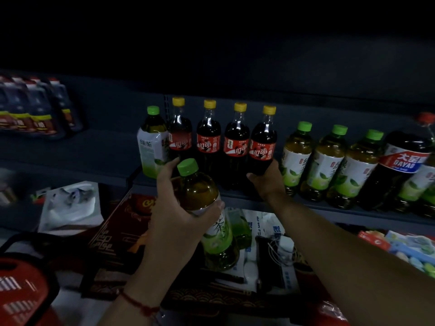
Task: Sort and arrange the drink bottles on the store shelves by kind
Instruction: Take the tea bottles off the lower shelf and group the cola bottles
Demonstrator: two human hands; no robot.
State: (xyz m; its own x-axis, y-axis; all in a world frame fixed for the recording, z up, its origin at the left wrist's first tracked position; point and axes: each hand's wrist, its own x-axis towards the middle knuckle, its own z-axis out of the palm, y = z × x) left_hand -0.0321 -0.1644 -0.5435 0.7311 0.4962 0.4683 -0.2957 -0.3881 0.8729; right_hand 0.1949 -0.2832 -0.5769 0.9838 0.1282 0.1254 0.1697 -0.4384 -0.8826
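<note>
Currently we hold one green tea bottle (207,208) in the left hand (174,208), off the shelf (306,203) and in front of its lip, below the row of cola bottles (222,142). The fingers (211,207) of that hand are clamped round the bottle's shoulder and upper label, thumb side toward the cap, so the bottle stays nearly upright, tilted slightly, and ready to be set down on its base.

The right hand (267,182) grips the foot of the rightmost cola bottle (262,147), fingers wrapped round its lower body. We judge this grip low on purpose: it lets us slide the bottle along the shelf without tipping it.

Taking the cola row as landmark: one stray green tea bottle (151,142) stands just left of it, touching the first cola. Three further green tea bottles (327,163) stand in a group right of the row, and a large dark bottle with a blue-and-red label (397,165) stands right of those, with more green tea labels partly hidden behind it.

We judge the step in hand as consolidation: the cola row splits the green tea into two groups, so the held bottle belongs with the right-hand group, and the cola must shift to open space. Below the shelf lie boxed goods (113,234), too dim to identify.
</note>
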